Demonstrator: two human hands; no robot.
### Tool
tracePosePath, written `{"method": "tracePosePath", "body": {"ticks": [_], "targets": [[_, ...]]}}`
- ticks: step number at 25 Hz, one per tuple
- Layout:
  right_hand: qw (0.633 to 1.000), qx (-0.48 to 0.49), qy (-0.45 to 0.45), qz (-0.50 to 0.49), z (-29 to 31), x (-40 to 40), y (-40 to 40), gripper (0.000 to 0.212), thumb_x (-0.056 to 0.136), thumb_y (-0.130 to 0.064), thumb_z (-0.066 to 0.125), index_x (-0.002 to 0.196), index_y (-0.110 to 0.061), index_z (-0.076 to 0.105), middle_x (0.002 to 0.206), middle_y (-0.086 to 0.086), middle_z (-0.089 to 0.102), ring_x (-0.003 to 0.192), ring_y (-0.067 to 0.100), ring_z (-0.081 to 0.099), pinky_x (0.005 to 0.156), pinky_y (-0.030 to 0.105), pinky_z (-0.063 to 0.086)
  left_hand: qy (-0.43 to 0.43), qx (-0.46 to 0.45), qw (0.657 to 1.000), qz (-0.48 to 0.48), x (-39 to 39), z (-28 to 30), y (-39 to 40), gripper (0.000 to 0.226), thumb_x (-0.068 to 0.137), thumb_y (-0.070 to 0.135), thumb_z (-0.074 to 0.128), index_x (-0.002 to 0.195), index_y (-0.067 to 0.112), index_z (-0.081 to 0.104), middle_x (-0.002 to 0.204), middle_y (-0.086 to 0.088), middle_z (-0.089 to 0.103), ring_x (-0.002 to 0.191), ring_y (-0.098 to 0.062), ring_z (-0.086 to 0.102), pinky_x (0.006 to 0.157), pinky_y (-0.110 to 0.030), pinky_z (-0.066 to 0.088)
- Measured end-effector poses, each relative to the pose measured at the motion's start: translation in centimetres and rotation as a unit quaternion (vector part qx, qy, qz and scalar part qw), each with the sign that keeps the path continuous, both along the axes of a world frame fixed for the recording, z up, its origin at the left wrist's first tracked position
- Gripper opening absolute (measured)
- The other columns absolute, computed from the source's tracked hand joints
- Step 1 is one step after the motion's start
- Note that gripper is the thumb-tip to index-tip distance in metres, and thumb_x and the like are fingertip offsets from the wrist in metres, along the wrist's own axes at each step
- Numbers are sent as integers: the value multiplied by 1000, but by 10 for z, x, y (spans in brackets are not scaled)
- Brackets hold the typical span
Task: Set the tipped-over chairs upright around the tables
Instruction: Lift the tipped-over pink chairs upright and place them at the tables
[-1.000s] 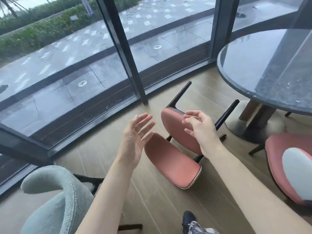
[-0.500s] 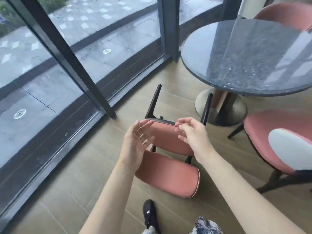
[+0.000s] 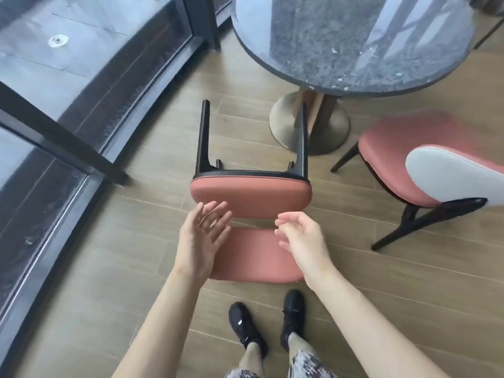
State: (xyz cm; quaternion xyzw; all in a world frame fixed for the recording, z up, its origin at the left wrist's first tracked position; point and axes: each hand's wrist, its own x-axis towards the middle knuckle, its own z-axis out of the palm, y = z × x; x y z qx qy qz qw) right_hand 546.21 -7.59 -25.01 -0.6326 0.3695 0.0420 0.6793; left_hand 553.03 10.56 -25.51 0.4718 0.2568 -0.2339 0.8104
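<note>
A tipped-over pink chair [image 3: 253,196] lies on its back on the wooden floor, right in front of my feet. Its black legs point away from me toward the round dark table [image 3: 351,39]. Its backrest lies flat on the floor near my shoes. My left hand [image 3: 200,242] hovers over the left end of the backrest with fingers spread. My right hand [image 3: 302,242] hovers over the right end, fingers loosely curled. Neither hand holds anything.
An upright pink chair [image 3: 414,165] with a white backrest stands at the right, beside the table's metal base [image 3: 286,132]. A glass wall with dark frames [image 3: 68,137] curves along the left. My black shoes [image 3: 267,323] stand just behind the fallen chair.
I have stepped round so the chair lies straight ahead and closer, and the view has tilted down. Both hands have lowered toward the backrest and stay empty.
</note>
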Motion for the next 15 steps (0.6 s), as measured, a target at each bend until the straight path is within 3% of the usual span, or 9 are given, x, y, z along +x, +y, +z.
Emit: {"method": "tracePosePath", "body": {"ticks": [3,6,11,15], "targets": [[1000,-5,29,-4,-46,3,-1,22,87,-7,55,96,-23,68,96,-5,73,93,22,69,89,43,56,42,0,999,33,2,-53,7,27,99,38,51,110,17,64,122,-6,73,117,-24,67,95,-39,50],[998,14,53,-26,-111,4,1,22,87,-6,58,99,-22,67,100,-3,73,94,17,69,89,42,57,73,-2,995,64,2,-123,11,33,97,43,53,117,17,63,123,-5,73,117,-22,67,94,-38,50],[986,114,105,-67,-239,-5,19,20,88,-10,68,107,-17,67,103,3,74,97,14,71,82,32,58,134,-21,980,143,-11,-254,16,42,91,52,57,117,19,63,114,-2,76,115,-20,68,92,-38,51],[959,209,143,-129,-344,-14,34,24,88,-16,71,112,-12,66,110,5,73,100,16,72,79,32,57,171,-22,969,179,-25,-356,19,53,81,57,62,118,18,62,113,-2,76,114,-20,68,95,-38,50]]}}
